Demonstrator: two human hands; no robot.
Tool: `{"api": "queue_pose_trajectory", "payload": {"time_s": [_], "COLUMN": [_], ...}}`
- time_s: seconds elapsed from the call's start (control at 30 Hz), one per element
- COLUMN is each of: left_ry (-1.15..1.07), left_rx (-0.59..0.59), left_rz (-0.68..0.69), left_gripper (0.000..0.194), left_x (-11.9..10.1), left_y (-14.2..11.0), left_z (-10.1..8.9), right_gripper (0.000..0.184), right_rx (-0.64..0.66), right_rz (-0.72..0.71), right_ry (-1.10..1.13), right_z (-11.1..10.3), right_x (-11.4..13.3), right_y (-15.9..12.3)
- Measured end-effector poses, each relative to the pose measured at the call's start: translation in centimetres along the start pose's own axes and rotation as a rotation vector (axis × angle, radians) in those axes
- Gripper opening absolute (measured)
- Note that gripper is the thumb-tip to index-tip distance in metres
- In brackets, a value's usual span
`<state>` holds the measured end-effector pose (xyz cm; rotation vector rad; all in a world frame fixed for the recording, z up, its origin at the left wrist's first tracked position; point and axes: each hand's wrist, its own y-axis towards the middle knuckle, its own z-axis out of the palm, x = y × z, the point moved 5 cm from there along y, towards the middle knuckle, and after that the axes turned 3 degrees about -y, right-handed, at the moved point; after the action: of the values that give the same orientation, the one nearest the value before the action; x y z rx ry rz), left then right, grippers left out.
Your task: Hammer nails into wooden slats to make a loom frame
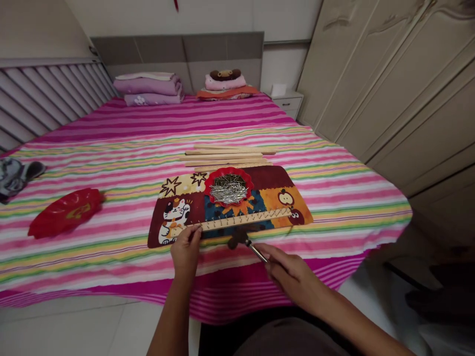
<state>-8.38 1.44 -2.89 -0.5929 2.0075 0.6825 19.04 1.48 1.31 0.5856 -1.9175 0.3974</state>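
Observation:
A narrow wooden strip [245,218] lies across a patterned mat, with a row of several nails standing in it, some leaning. At the strip's left part my left hand [186,247] is closed in a pinch on a small nail, mostly hidden by the fingertips. My right hand [293,274] is wrapped round the handle of a hammer [256,251]. The hammer's dark head is blurred and lies just in front of the strip, apart from my left hand. Behind the strip sits a red scalloped bowl [209,194] filled with loose nails [229,188].
The mat [274,178] rests on a bed with a striped sheet [122,207]. Beyond it lie several wooden strips [226,157]. A red plate [67,211] is at the left, near a grey cloth item [15,175]. Folded bedding [148,89] is by the headboard.

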Motion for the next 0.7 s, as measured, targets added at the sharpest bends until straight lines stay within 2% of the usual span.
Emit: {"api": "queue_pose_trajectory", "payload": {"time_s": [0.2,0.3,0.4,0.53,0.63,0.7], "left_ry": [0.016,0.047,0.072,0.048,0.012,-0.009], "left_rx": [0.024,0.037,0.032,0.019,0.02,0.018], "left_rz": [0.039,0.062,0.051,0.023,0.018,0.007], "left_gripper": [0.02,0.02,0.02,0.019,0.021,0.023], "left_x": [-0.1,-0.2,0.0,0.3,0.3,0.4], "left_y": [-0.3,-0.3,-0.4,-0.3,-0.2,-0.2], "left_z": [0.4,0.5,0.4,0.3,0.4,0.5], "right_gripper": [0.045,0.047,0.048,0.046,0.045,0.046], "right_rx": [-0.004,0.027,0.077,0.094,0.104,0.104], "right_rz": [-0.297,-0.378,-0.345,-0.315,-0.267,-0.181], "right_ry": [-0.199,-0.298,-0.38,-0.35,-0.197,-0.14], "right_z": [1.9,3.4,4.7,4.3,2.5,1.2], "right_x": [5.9,6.8,6.3,6.0,5.4,3.8], "right_y": [5.0,6.8,8.0,7.0,4.3,2.3]}}
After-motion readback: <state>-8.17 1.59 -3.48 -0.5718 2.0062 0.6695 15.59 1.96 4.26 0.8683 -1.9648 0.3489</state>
